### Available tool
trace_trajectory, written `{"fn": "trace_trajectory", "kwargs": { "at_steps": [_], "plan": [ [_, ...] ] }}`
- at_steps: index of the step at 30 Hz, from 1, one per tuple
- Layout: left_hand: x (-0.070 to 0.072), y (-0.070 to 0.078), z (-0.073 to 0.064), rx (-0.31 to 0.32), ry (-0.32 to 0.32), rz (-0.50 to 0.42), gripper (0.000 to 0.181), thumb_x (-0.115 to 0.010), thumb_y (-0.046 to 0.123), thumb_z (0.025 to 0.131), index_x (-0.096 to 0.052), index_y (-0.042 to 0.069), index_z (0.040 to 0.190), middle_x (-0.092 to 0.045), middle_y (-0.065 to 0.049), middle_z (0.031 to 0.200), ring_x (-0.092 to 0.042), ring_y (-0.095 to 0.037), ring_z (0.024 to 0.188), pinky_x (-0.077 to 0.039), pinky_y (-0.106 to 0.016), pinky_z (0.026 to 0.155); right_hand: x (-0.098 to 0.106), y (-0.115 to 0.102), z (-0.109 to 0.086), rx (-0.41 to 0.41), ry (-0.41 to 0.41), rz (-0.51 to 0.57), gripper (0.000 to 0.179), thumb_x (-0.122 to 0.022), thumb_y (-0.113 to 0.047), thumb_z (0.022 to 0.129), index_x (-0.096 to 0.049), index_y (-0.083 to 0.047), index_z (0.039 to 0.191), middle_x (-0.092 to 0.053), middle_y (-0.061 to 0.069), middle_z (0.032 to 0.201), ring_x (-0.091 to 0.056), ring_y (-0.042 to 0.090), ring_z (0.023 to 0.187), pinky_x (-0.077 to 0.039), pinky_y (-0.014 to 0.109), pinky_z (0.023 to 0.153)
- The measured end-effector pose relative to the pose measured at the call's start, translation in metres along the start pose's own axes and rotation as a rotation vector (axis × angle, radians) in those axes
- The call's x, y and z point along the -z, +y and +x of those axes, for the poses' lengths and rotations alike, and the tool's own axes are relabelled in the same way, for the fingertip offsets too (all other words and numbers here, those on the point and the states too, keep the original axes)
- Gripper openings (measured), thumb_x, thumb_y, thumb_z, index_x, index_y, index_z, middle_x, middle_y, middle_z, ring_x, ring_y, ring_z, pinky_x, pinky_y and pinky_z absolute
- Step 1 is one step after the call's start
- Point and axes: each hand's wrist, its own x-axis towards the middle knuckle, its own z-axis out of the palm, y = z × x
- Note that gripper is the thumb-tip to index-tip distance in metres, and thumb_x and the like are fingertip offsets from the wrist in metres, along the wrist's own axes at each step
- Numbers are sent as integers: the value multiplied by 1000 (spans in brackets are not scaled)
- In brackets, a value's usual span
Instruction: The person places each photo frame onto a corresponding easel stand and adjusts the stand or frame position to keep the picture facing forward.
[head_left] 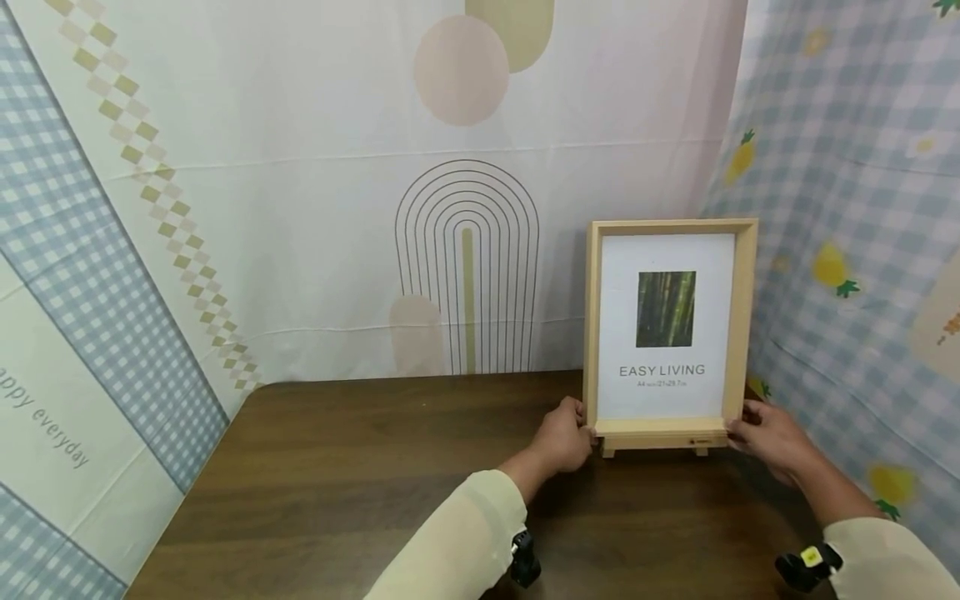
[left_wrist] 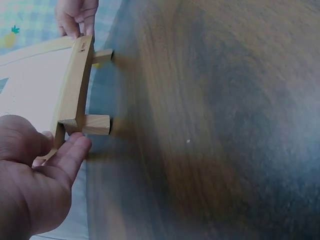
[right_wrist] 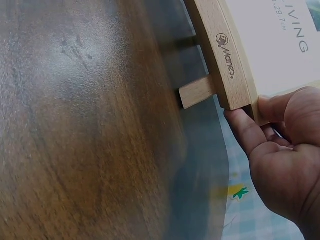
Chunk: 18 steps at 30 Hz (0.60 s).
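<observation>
A light wooden picture frame (head_left: 667, 325) stands upright on a small wooden easel (head_left: 663, 439) at the table's back right. Its white insert reads EASY LIVING above small print and carries a green bamboo picture. My left hand (head_left: 561, 435) grips the frame's lower left corner, thumb in front and fingers beside the easel's ledge in the left wrist view. At the opposite lower corner my right hand (head_left: 772, 437) pinches the frame between thumb and fingers. One right fingertip touches the ledge's end in the right wrist view. The easel's back is hidden.
The dark brown wooden table (head_left: 337, 475) extends to the left and front. Behind it hangs a pale cloth (head_left: 322, 250) with arches and circles. A blue checked cloth (head_left: 862, 200) with yellow fruit hangs close on the right, another checked cloth (head_left: 82, 208) on the left.
</observation>
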Motion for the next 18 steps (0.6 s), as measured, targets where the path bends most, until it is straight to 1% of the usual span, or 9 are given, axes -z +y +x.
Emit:
{"fn": "trace_trajectory", "kwargs": {
  "at_steps": [3,6,9,15,18],
  "plan": [
    [2,-1,-1,-2,-15,-34,18,-60,3,102,-53,6,119,-61,-5,100,-65,-12,82,-53,-27,64,-1,0,-2,33,-20,7,65,-46,-14,110,-13,25,149,-35,45,139,-61,34,111,-60,33,84],
    [4,-1,-2,0,-26,-65,18,-59,1,102,-52,5,119,-61,-7,100,-67,-15,82,-54,-28,64,-1,1,-2,54,-37,19,64,-44,-15,110,-12,25,149,-35,45,137,-62,31,110,-59,32,85],
    [4,-2,-2,11,-23,-85,18,-59,1,102,-53,5,118,-61,-7,99,-68,-17,83,-55,-29,64,-1,1,-2,49,-51,31,65,-43,-16,111,-10,25,150,-34,45,138,-61,30,111,-59,33,86],
    [5,-5,-1,17,-18,-96,19,-59,0,102,-52,5,119,-60,-7,100,-68,-19,85,-57,-30,64,-3,2,1,30,-68,43,66,-43,-15,111,-8,23,151,-34,43,140,-60,31,113,-58,35,89],
    [7,-6,-2,25,-22,-121,20,-60,-1,101,-52,5,120,-60,-8,101,-68,-19,86,-57,-31,65,-4,2,2,42,-81,42,64,-42,-14,111,-8,24,150,-35,43,138,-60,31,113,-58,35,88]
  ]
}}
